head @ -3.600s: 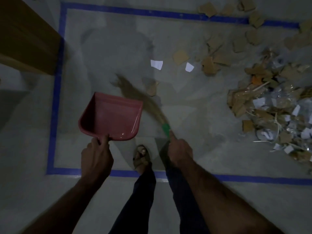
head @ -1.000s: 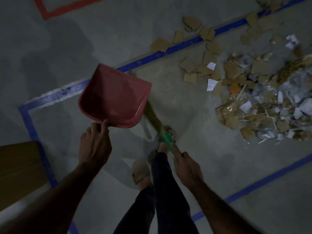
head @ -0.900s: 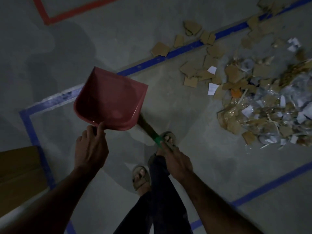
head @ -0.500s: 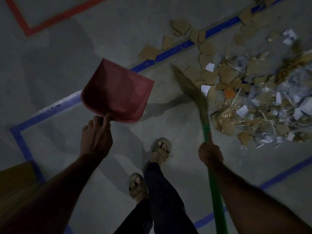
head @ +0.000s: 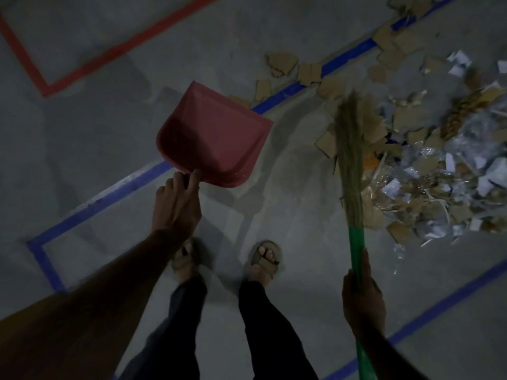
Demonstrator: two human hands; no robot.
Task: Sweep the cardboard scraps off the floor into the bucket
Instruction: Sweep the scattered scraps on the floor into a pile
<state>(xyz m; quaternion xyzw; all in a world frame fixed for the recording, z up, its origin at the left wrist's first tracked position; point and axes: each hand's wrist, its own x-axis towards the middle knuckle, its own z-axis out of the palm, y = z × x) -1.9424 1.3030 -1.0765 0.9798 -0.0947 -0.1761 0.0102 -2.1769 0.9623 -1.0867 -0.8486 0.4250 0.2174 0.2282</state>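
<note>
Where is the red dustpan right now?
The red dustpan is left of centre, held by the left hand above the blue tape line, left of the broom.

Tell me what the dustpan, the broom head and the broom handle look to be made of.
Dustpan: likely moulded plastic, red, smooth with a faint sheen along its curved rim.
Broom head: seemingly dried grass or straw, a tan bundle of fine, loose fibres.
Broom handle: green, smooth and even in colour; plastic or a plastic-covered stick, the dim light leaves that open. The right hand grips it.

The broom has swung from beside the dustpan to the scrap pile.
</note>
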